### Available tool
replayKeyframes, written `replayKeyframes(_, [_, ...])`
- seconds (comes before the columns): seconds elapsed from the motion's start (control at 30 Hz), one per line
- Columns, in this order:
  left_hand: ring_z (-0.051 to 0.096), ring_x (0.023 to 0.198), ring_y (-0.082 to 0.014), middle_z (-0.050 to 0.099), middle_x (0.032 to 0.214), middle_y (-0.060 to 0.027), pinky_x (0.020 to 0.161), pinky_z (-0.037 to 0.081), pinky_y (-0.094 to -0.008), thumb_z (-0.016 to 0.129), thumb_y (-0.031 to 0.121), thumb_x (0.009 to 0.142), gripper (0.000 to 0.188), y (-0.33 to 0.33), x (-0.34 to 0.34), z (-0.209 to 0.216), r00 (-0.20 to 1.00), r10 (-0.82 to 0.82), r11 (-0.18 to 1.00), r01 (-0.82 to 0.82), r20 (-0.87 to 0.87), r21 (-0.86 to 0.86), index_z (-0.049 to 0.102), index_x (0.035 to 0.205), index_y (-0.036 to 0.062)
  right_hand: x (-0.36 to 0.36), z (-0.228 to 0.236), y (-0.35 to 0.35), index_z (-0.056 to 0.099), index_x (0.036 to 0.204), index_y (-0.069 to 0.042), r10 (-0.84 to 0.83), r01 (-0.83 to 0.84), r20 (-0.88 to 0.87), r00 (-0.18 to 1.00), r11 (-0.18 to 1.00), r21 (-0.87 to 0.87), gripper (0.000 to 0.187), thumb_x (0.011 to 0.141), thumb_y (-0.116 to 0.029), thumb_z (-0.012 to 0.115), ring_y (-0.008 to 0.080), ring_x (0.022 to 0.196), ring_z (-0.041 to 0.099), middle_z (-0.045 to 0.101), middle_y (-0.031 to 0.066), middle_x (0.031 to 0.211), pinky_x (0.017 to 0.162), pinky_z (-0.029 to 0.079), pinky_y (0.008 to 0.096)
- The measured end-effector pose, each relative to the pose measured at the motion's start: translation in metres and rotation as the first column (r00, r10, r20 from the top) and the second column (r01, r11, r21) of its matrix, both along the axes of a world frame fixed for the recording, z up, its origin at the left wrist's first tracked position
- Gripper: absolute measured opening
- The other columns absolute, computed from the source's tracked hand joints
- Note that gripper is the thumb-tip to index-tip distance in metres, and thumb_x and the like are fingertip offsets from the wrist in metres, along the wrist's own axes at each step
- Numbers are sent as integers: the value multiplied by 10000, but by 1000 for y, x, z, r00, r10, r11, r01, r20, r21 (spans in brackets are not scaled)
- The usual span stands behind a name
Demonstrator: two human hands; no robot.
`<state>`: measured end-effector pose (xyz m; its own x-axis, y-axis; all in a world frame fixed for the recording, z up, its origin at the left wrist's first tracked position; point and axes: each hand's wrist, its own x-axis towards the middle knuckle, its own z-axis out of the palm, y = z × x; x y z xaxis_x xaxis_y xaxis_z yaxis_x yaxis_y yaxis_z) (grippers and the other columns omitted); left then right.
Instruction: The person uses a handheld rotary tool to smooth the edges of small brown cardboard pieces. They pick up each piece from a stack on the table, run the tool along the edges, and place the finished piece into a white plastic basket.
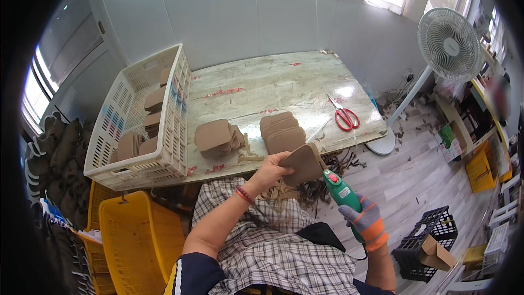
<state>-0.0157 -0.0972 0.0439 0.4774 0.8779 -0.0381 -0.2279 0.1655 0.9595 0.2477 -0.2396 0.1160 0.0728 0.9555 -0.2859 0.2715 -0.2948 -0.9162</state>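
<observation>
One brown piece (302, 165), in work: I see it in front of the tabletop (240, 79), tilted, its upper edge near the right-hand stack. Left hand (271, 173): bare, its fingers pinching the piece by its left side. Right hand (364, 219): gloved in grey and orange, fingers wrapped around a green tool (339, 190) whose tip is at the piece's right edge; whether it touches, I cannot tell.

Two stacks of like pieces on the tabletop: left stack (214, 135), right stack (283, 131). Further stacks stand in a white crate (173, 123). Pale scrap (248, 155) lies between the two; dark strips (349, 161) lie on the floor. Red-handled scissors (347, 119) rest untouched at right.

Progress, by my judgement: partway. The offcuts suggest some pieces are done; the held one seems unfinished. Which stacks are finished and which wait, I cannot tell.
</observation>
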Motion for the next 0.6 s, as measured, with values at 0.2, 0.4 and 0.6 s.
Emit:
replayKeyframes(0.2, [566, 910, -75, 633, 1006, 0, 820, 459, -233, 580, -101, 751, 390, -17, 1, 4, 999, -44, 994, 41, -20, -102, 598, 1123, 15, -11, -12, -1, 566, 1094, 40, -16, 16, -5, 1000, 999, 31, 505, 762, -283, 766, 90, 557, 560, 634, 56, 758, 510, 469, 240])
replayKeyframes(0.4, [570, 935, -84, 625, 1024, -1, 851, 455, -233, 595, -96, 749, 401, -24, -7, -3, 984, -143, 986, 132, -106, -103, 584, 1136, 9, -15, -11, 4, 569, 1064, 39, -16, 12, -91, 996, 999, -43, 444, 780, -253, 746, 87, 555, 562, 634, 59, 748, 495, 462, 235])
replayKeyframes(0.6, [541, 867, -87, 594, 906, 9, 744, 459, -240, 621, -107, 702, 295, -13, -26, 12, 949, -83, 993, 104, -305, 53, 562, 956, 31, -9, -6, 0, 578, 1004, 17, 53, -80, -285, 957, 993, -84, 363, 800, -240, 732, 79, 540, 537, 585, 19, 683, 486, 447, 225])
